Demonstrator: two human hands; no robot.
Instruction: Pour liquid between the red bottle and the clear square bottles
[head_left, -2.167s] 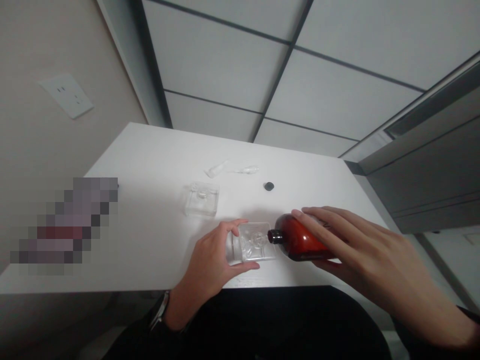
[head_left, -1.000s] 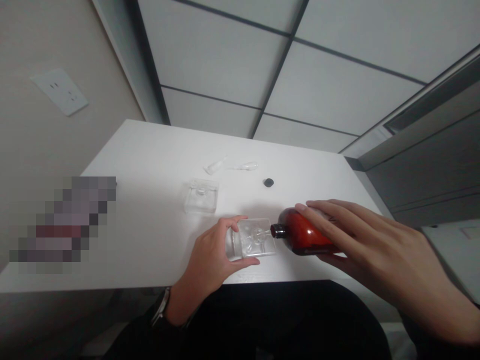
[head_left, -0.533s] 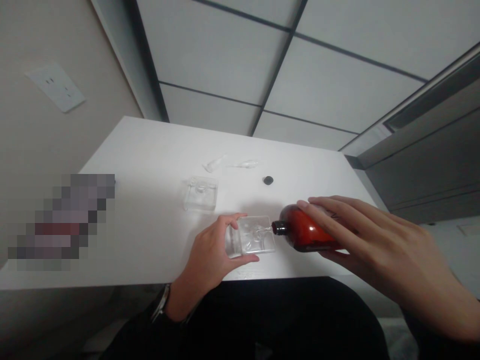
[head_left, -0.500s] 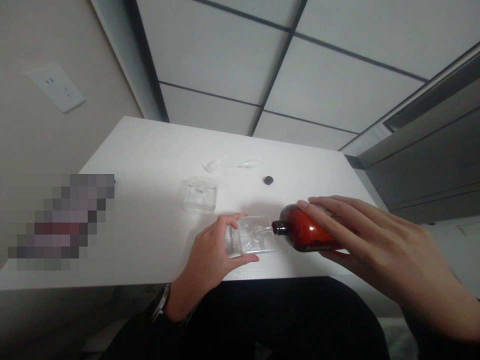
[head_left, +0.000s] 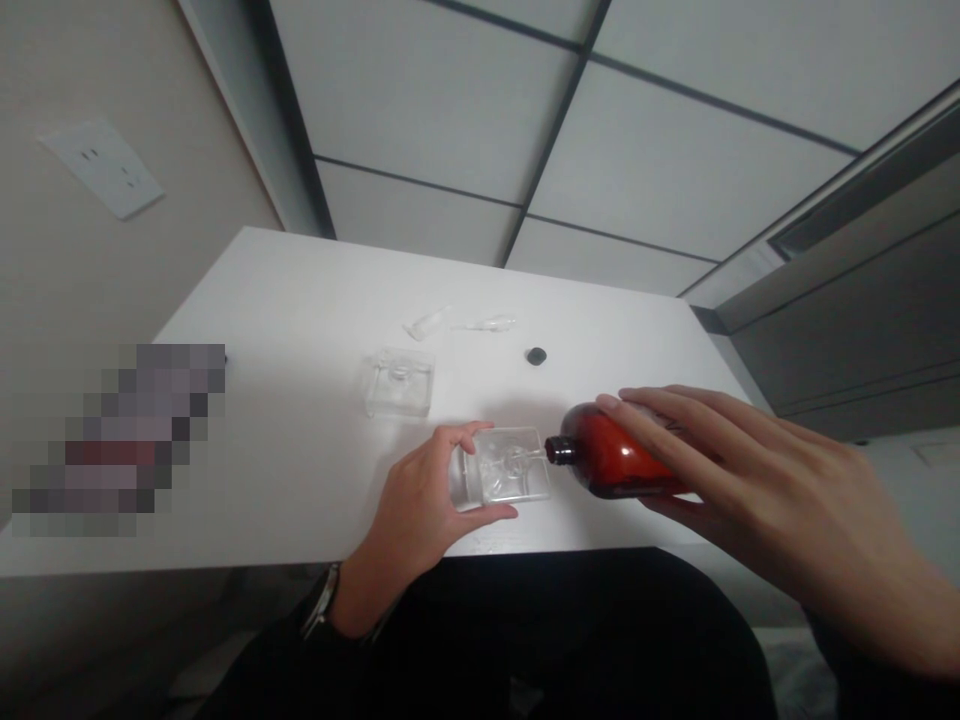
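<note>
My left hand (head_left: 426, 495) grips a clear square glass container (head_left: 517, 480) by its left end, thumb on the near side and fingers on the far side. My right hand (head_left: 757, 490) is wrapped over a red-brown bottle (head_left: 619, 450) tipped on its side, its dark open neck pointing left. A thin clear stream runs from the bottle's mouth to the container's opening. Beyond my left hand, a second clear glass container (head_left: 401, 385) stands on the white table (head_left: 300, 440). A small black cap (head_left: 536, 356) lies beyond the bottle.
Two clear, slender pieces, one on the left (head_left: 427, 323) and one on the right (head_left: 487, 324), lie toward the table's far edge. A pixelated, unreadable object (head_left: 124, 430) is at the left. Behind the table rises a panelled wall (head_left: 420, 90).
Both hands keep their holds almost unmoved, and liquid still runs from the bottle. The whole view has shifted very slightly.
</note>
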